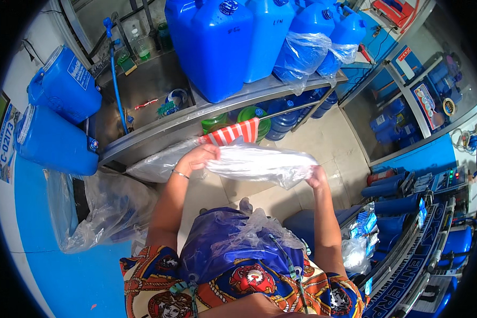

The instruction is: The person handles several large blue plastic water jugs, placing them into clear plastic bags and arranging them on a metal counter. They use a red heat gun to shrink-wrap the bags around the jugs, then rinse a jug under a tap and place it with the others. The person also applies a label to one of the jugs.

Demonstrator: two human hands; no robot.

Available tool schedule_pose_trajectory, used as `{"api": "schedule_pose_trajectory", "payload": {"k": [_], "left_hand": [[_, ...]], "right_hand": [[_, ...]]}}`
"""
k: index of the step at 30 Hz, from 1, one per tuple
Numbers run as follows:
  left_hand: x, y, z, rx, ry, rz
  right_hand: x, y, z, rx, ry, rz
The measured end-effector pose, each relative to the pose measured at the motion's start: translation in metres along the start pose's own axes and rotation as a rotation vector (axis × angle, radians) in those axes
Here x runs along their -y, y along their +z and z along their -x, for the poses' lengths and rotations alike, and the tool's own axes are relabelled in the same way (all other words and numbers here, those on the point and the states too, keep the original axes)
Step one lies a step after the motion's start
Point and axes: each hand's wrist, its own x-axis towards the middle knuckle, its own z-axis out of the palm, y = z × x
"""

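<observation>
Between my two hands a thin, see-through plastic bag is stretched sideways, in front of the steel counter. My left hand is closed on its left end, with a bracelet on the wrist. At the right end my right hand grips the plastic, its fingers partly hidden. Just behind the bag hangs a red and white striped sheet, beside loose clear plastic. A blue apron with crumpled plastic over it covers my front.
Large blue jugs stand on the steel counter, some wrapped in plastic. The sink holds a tape roll. Round bottles sit underneath. More blue jugs are at left; a loaded rack stands at right.
</observation>
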Motion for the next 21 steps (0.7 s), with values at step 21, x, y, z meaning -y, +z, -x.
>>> {"api": "schedule_pose_trajectory", "payload": {"k": [21], "left_hand": [[-0.014,0.103,0.004,-0.731,0.085,-0.977]], "right_hand": [[-0.003,0.003,-0.013,-0.527,-0.455,2.222]]}}
